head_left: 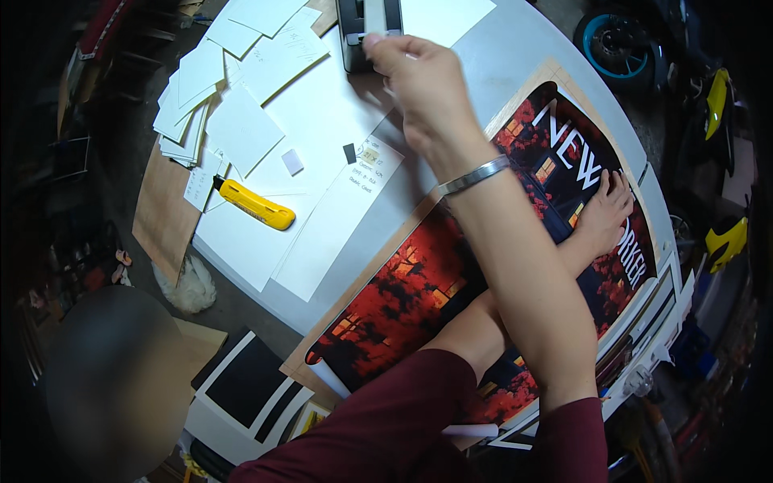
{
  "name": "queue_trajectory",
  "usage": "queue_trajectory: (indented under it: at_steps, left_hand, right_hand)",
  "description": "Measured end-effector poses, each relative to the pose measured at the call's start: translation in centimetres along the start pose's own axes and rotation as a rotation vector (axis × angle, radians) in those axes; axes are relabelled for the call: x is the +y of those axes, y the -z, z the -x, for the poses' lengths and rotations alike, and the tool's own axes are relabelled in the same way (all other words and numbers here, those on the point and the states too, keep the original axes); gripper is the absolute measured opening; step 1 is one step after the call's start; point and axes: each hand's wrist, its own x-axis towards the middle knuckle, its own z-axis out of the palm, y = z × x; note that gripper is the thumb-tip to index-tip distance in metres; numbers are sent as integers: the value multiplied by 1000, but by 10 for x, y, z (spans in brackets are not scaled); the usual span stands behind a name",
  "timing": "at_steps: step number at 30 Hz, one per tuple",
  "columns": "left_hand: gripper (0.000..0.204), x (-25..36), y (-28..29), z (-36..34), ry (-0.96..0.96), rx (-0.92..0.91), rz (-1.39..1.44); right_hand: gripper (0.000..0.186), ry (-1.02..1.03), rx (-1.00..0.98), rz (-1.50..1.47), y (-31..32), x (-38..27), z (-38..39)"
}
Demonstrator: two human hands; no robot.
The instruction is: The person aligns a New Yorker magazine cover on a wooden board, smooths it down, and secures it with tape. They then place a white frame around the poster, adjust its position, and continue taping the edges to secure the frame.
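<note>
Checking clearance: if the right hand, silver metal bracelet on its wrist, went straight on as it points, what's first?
Likely the pale flat strip on the black boxy device. In view, the right hand overlaps it at the fingertips; blur and depth leave contact unclear.

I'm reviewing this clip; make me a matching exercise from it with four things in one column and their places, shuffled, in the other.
Things
1. Left hand
2. Right hand
3. Utility knife
4. Silver band

Places
A. Around the wrist of the arm that crosses over the other
B. Lying on white sheets, left of the poster
C. Resting on the red-and-black poster
D. By the black device at the view's top edge

Right pairs: 1-C, 2-D, 3-B, 4-A
</note>
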Motion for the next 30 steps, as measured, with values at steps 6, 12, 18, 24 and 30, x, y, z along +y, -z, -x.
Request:
queue_trajectory:
  at_steps: [6,12,18,24,30]
  left_hand:
    - [60,-8,-14,-1,79,155,258]
    - [68,-8,-6,-5,53,15,2]
    - [69,-1,9,-4,12,52,40]
    - [67,-4,6,-3,-9,108,3]
    - [66,-3,8,-5,-37,142,-9]
  right_hand:
    - [11,593,231,958,40,26,10]
    - [22,375,286,769,271,-69,91]
    - [20,167,528,712,458,-98,124]
    - [20,-3,83,995,469,-99,78]
    - [25,14,-9,1122,472,-104,66]
